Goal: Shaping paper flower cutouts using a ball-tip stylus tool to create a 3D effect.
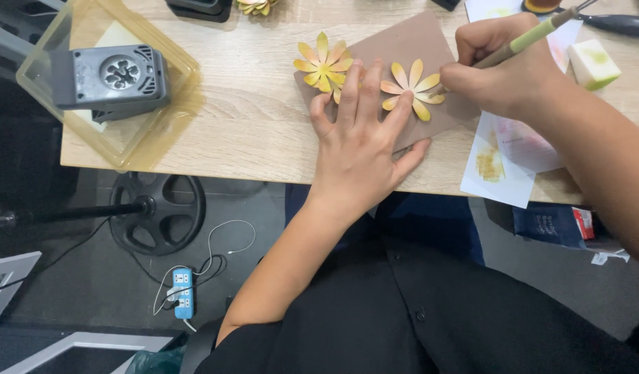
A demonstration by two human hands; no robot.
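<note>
Green-handled tool tip (pixel 534 38): hidden behind the right hand (pixel 503 66).
Brown card mat (pixel 402 48): partly covered by the left hand (pixel 361 149).
Small yellow paper flower at top (pixel 255 6): cut off by the edge.

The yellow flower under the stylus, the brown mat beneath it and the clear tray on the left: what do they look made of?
Yellow flower: apparently thin paper, matte, with flat cut petals tinted orange toward the centre.
Brown mat: probably foam or soft card, with a dull, even surface and a clean straight edge.
Clear tray: likely plastic, yellowish and glossy; the desk's wood grain shows through it.
</note>
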